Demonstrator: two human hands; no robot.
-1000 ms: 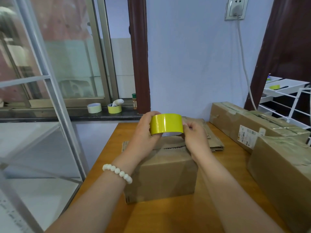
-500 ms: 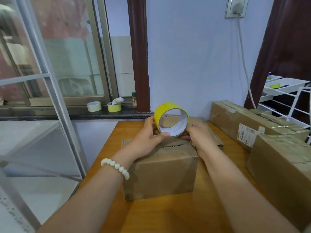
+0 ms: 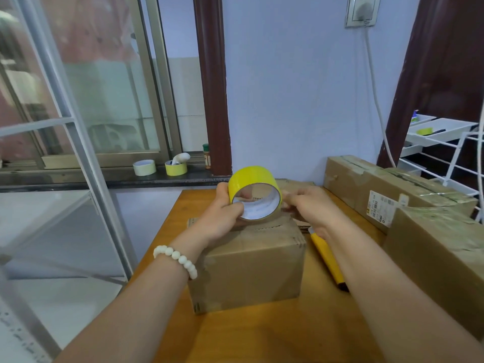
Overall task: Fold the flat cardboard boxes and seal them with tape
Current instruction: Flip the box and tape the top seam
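A folded brown cardboard box (image 3: 248, 268) stands on the wooden table (image 3: 275, 334) in front of me. Just above its top, my left hand (image 3: 222, 216) grips a yellow roll of tape (image 3: 251, 179), thumb inside the core, with the roll's open side facing me. My right hand (image 3: 311, 205) is at the roll's right edge, fingertips blurred, and seems to pinch the tape's end. Flat cardboard sheets (image 3: 298, 184) lie behind the box, mostly hidden by my hands.
A yellow utility knife (image 3: 326, 254) lies to the right of the box. Taped boxes (image 3: 392, 189) (image 3: 440, 260) fill the table's right side. Two tape rolls (image 3: 144, 167) (image 3: 176, 168) and a small bottle (image 3: 207, 155) sit on the windowsill. A white wire rack (image 3: 445, 153) stands at far right.
The roll has come down from mid-air toward the box top and turned so that its open core faces me. My right hand has shifted to the roll's right edge.
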